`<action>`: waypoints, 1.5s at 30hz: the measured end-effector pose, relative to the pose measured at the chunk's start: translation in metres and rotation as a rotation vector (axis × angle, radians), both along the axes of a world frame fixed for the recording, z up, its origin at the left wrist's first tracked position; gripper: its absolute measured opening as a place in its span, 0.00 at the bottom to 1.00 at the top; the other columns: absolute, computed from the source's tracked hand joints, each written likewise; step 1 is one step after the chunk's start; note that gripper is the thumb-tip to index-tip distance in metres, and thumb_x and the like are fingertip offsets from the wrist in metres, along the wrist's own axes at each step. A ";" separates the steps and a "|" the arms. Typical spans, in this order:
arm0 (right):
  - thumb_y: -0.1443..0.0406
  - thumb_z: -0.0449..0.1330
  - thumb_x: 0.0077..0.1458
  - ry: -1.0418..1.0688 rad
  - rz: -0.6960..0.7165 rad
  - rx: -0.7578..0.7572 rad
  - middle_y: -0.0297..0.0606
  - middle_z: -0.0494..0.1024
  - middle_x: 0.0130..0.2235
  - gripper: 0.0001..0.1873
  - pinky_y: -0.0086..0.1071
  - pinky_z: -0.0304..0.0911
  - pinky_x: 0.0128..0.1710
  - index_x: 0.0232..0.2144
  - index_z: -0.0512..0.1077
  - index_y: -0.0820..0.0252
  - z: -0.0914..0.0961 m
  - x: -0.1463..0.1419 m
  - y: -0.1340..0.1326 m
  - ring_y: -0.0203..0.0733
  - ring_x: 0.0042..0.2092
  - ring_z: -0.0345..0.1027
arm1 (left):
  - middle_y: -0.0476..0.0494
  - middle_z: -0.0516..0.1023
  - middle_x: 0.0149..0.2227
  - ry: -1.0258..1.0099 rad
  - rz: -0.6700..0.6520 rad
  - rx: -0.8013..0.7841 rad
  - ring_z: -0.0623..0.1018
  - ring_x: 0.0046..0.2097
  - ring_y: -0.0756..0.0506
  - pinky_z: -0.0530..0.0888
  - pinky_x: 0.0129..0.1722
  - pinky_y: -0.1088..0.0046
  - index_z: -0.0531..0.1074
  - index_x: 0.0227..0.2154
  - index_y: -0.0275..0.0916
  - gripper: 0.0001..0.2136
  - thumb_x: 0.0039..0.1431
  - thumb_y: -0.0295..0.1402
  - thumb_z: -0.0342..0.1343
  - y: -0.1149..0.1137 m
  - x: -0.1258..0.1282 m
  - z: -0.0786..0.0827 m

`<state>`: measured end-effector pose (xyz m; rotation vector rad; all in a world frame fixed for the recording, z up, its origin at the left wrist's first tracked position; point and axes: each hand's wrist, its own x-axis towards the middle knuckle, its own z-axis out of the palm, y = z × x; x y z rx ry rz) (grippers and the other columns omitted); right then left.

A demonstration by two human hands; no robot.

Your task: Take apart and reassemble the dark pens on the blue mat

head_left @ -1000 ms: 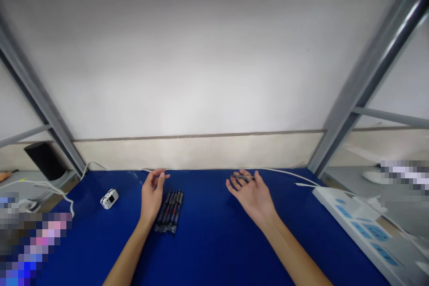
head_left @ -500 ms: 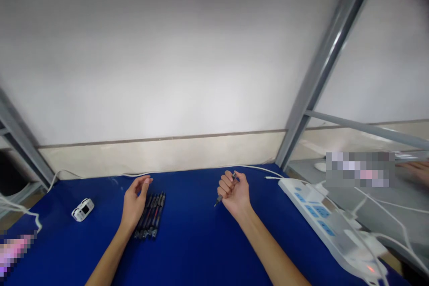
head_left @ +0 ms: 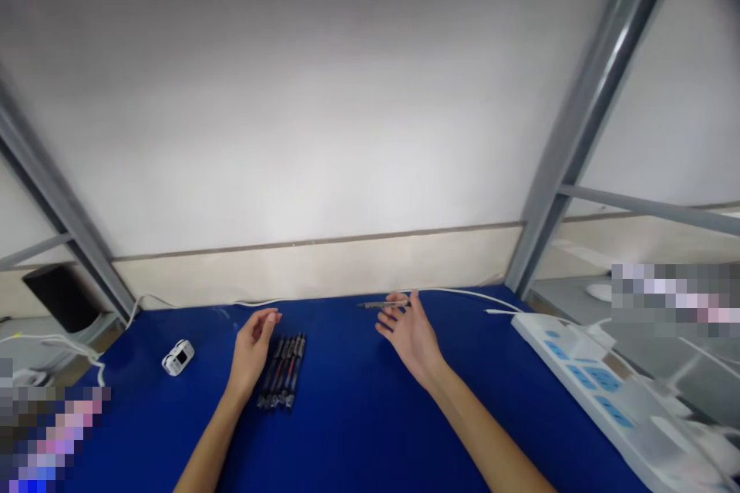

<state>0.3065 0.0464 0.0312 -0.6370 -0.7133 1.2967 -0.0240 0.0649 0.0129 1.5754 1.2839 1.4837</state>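
Note:
My right hand (head_left: 408, 327) is raised above the back of the blue table, palm up, with a slim dark pen (head_left: 381, 305) pinched at one end between thumb and fingers. The pen lies nearly level, its free end pointing left. My left hand (head_left: 253, 347) rests just left of a row of pens (head_left: 282, 372), its fingers curled together with the thumb against them and nothing seen in them. Several dark pens lie side by side there, one showing a red stripe. The hand partly covers the row's left edge.
A small white device with a dark screen (head_left: 178, 358) sits to the left. On the right edge lies a white power strip (head_left: 570, 377) with plugs and cables. A white cable (head_left: 462, 293) runs along the back. Metal posts (head_left: 583, 115) frame the table (head_left: 347, 431).
My right hand has turned and opened its curled fingers; the pen in it has swung from slanting down-left to nearly level. The left hand keeps its place beside the pens. The view has shifted slightly left.

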 end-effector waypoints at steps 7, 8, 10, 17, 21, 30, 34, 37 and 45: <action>0.51 0.59 0.68 -1.247 -0.113 0.422 0.43 0.79 0.48 0.17 0.51 0.64 0.56 0.50 0.78 0.50 -0.012 -0.051 -0.038 0.54 0.51 0.72 | 0.38 0.76 0.62 0.286 -0.161 -0.076 0.73 0.64 0.35 0.67 0.66 0.50 0.73 0.59 0.48 0.22 0.66 0.49 0.56 -0.070 -0.014 -0.002; 0.51 0.59 0.67 -1.367 -0.076 0.463 0.44 0.79 0.50 0.17 0.54 0.61 0.59 0.51 0.78 0.50 -0.013 -0.059 -0.045 0.57 0.55 0.71 | 0.39 0.72 0.65 0.329 -0.173 -0.084 0.70 0.67 0.35 0.64 0.68 0.49 0.70 0.62 0.49 0.24 0.67 0.48 0.56 -0.080 -0.018 -0.005; 0.49 0.64 0.63 -1.515 0.011 0.517 0.45 0.78 0.52 0.24 0.59 0.56 0.63 0.58 0.75 0.48 -0.013 -0.071 -0.056 0.60 0.58 0.68 | 0.39 0.68 0.68 0.391 -0.197 -0.085 0.67 0.69 0.34 0.62 0.69 0.47 0.65 0.66 0.51 0.26 0.67 0.46 0.56 -0.097 -0.023 -0.009; 0.47 0.61 0.65 -1.573 0.247 0.537 0.45 0.72 0.63 0.37 0.57 0.51 0.66 0.71 0.60 0.46 0.010 -0.078 -0.069 0.59 0.64 0.62 | 0.42 0.62 0.71 0.676 -0.279 0.048 0.61 0.72 0.32 0.67 0.67 0.46 0.57 0.71 0.56 0.36 0.62 0.48 0.62 -0.110 -0.020 -0.015; 0.54 0.53 0.72 -1.488 0.250 0.549 0.42 0.75 0.60 0.27 0.49 0.55 0.66 0.69 0.61 0.49 0.011 -0.073 -0.067 0.51 0.61 0.66 | 0.45 0.56 0.74 0.833 -0.335 0.148 0.54 0.74 0.34 0.65 0.69 0.45 0.50 0.72 0.57 0.38 0.64 0.50 0.59 -0.095 -0.009 -0.006; 0.61 0.50 0.73 -1.427 -0.203 0.508 0.42 0.79 0.51 0.13 0.50 0.64 0.59 0.53 0.72 0.52 -0.004 -0.044 -0.039 0.50 0.53 0.73 | 0.46 0.51 0.75 1.057 -0.521 0.324 0.55 0.74 0.35 0.62 0.70 0.43 0.50 0.72 0.56 0.31 0.70 0.49 0.51 -0.051 0.009 0.011; 0.62 0.53 0.71 -1.371 -0.478 0.507 0.43 0.78 0.46 0.10 0.46 0.68 0.54 0.51 0.70 0.54 -0.004 -0.022 -0.026 0.50 0.49 0.73 | 0.45 0.53 0.74 1.022 -0.517 0.340 0.58 0.73 0.35 0.63 0.69 0.44 0.56 0.71 0.56 0.30 0.69 0.48 0.54 -0.039 0.009 0.006; 0.62 0.54 0.70 -1.325 -0.637 0.484 0.44 0.77 0.45 0.10 0.46 0.68 0.51 0.51 0.69 0.55 -0.007 -0.010 -0.018 0.50 0.47 0.73 | 0.43 0.58 0.73 0.980 -0.522 0.356 0.61 0.72 0.34 0.65 0.68 0.45 0.60 0.69 0.54 0.31 0.66 0.49 0.57 -0.030 0.008 0.004; 0.62 0.54 0.70 -1.344 -0.720 0.443 0.42 0.76 0.41 0.09 0.43 0.69 0.47 0.50 0.68 0.55 -0.014 -0.003 -0.011 0.48 0.42 0.73 | 0.43 0.66 0.69 0.782 -0.317 0.339 0.66 0.70 0.35 0.68 0.67 0.47 0.65 0.66 0.54 0.27 0.66 0.47 0.57 -0.014 -0.010 -0.005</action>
